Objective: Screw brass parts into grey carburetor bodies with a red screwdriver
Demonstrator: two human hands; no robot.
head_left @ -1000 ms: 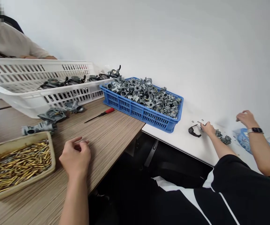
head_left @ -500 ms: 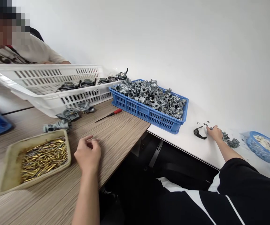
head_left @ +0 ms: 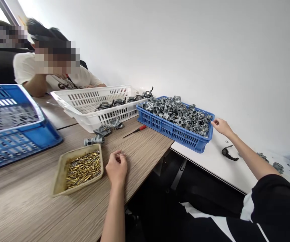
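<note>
My left hand (head_left: 117, 167) rests on the wooden table, its fingers curled in; what they hold, if anything, is hidden. Just left of it stands a cream tray (head_left: 58, 178) of small brass-coloured pins or jets (head_left: 84, 169). My right hand (head_left: 222, 127) is at the right end of a blue basket (head_left: 170, 133) heaped with grey metal castings that look like carburetor bodies (head_left: 182, 112). Its fingers are bent together, and I cannot make out anything in them. A red-handled screwdriver (head_left: 141, 128) lies in front of the basket.
A white basket (head_left: 91, 122) with several black-fitted carburetors stands at the back, loose castings (head_left: 103, 130) before it. Another blue crate (head_left: 46, 131) is at left. A black watch (head_left: 228, 153) and more castings (head_left: 278, 167) lie on the white table. A co-worker (head_left: 59, 79) sits opposite.
My right hand has moved from the small parts beside the watch leftward to the blue basket's end. My left hand stays by the tray. The view has turned left, showing more of the left crate.
</note>
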